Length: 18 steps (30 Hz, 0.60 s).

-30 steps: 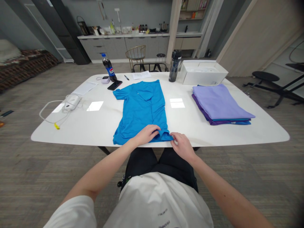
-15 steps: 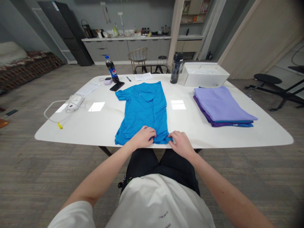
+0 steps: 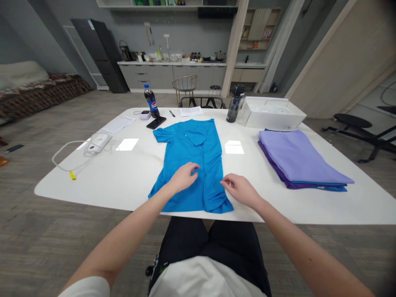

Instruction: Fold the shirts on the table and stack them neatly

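Note:
A blue short-sleeved shirt (image 3: 188, 152) lies spread on the white table, its right part folded inward in a long strip with creases near the hem. Over the lower middle of the shirt is my left hand (image 3: 185, 177), fingers curved and thumb apart, with nothing held. My right hand (image 3: 239, 187) is at the shirt's right edge, its thumb and fingertips pinched together at the cloth. How much fabric lies between those fingertips is hard to see.
To the right lies a stack of folded purple and blue cloths (image 3: 305, 159), with an open white box (image 3: 274, 113) and a dark bottle (image 3: 235, 103) behind. On the left are a cola bottle (image 3: 151, 101), a phone (image 3: 156, 122), papers (image 3: 119, 123) and a white device with a cable (image 3: 98, 142).
Both hands have left the bunched hem and moved farther up the shirt. The hem now lies flatter along the table's front edge. The camera view has tilted up.

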Tool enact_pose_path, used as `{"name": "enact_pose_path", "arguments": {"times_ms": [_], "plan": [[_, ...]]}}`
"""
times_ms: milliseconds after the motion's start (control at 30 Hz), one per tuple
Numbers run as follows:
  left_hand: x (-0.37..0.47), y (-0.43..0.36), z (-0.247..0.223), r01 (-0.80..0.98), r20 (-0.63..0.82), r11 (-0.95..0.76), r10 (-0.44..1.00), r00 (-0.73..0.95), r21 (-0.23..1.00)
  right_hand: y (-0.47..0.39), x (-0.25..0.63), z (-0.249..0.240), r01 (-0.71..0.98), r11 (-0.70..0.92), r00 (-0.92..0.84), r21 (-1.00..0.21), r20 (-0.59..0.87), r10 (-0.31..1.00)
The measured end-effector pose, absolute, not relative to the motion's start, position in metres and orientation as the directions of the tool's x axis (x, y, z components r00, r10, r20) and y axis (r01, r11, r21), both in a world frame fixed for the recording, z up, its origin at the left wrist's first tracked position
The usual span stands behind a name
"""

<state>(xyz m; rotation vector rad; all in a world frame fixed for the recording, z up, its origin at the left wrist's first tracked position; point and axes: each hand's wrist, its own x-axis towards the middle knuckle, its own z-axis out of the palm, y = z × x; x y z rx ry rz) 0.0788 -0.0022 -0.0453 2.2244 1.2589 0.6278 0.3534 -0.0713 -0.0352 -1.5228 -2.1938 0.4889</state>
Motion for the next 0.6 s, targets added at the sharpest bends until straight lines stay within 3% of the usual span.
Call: {"name": "enact_pose_path", "arguments": {"times_ms": [267, 600], "plan": [[0.082, 0.159, -0.042, 0.836, 0.077, -0.167, 0.986, 0.148, 0.522, 0.122, 0.363, -0.036, 0.816, 0.237, -0.237, -0.527, 0.068, 0.969], [0.125, 0.310, -0.069, 0.926, 0.050, -0.078, 0.997, 0.064, 0.369, 0.350, 0.360, -0.068, 0.919, 0.024, 0.029, -0.393, 0.129, 0.991]]}}
